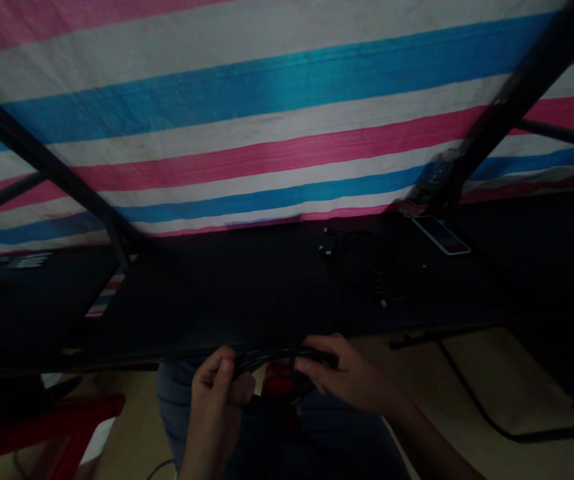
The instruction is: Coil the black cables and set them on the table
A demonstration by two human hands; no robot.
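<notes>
A bundle of black cable (271,357), wound in a loop, is stretched between my two hands above my lap, just in front of the table edge. My left hand (221,387) is closed round the loop's left side, thumb and fingers pinching it. On the right side, my right hand (344,373) grips the loop between thumb and fingers. Farther back on the black table (191,287) lies a pile of coiled black cables (361,260) with pale plug ends. Dim light hides the lower part of the held loop.
A phone (441,235) lies on the table at the right, with a clear plastic item (434,180) behind it. Dark metal posts (67,180) slant up at both sides. Striped sheeting (277,153) hangs behind the table. A red stool (61,427) stands at the lower left.
</notes>
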